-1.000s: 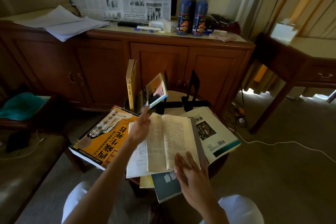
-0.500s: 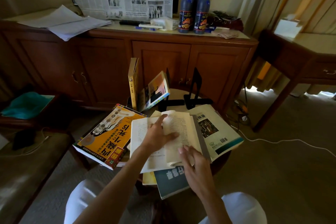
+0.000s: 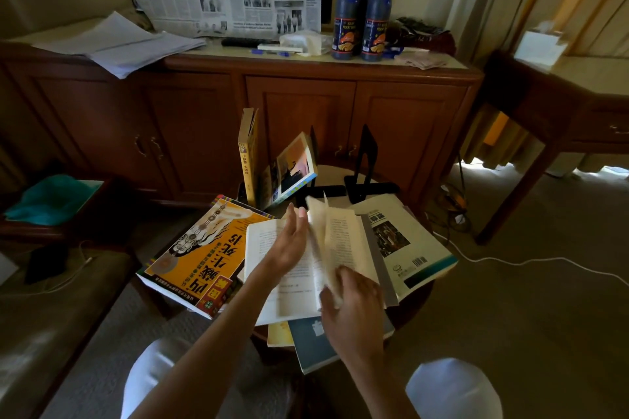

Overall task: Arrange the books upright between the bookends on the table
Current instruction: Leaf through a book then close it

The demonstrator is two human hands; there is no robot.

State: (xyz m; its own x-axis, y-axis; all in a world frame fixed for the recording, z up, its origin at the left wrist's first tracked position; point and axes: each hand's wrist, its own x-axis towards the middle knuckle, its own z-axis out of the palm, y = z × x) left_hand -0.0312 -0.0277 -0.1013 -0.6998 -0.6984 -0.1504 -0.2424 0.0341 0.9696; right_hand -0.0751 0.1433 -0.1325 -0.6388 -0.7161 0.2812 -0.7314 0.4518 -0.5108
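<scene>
At centre frame two black bookends stand on the small round surface. Left of them a yellow book stands upright, and a picture-cover book leans tilted against the nearer bookend. The open book lies in the middle on top of a stack, its pages fanned upward and blurred. The left hand rests flat on its left page, fingers straight and together. The right hand is at the lower page edge, fingers curled on the paper. An orange-cover book overhangs the surface's left edge; a white-cover book reaches its right edge. A grey book juts off the near edge.
</scene>
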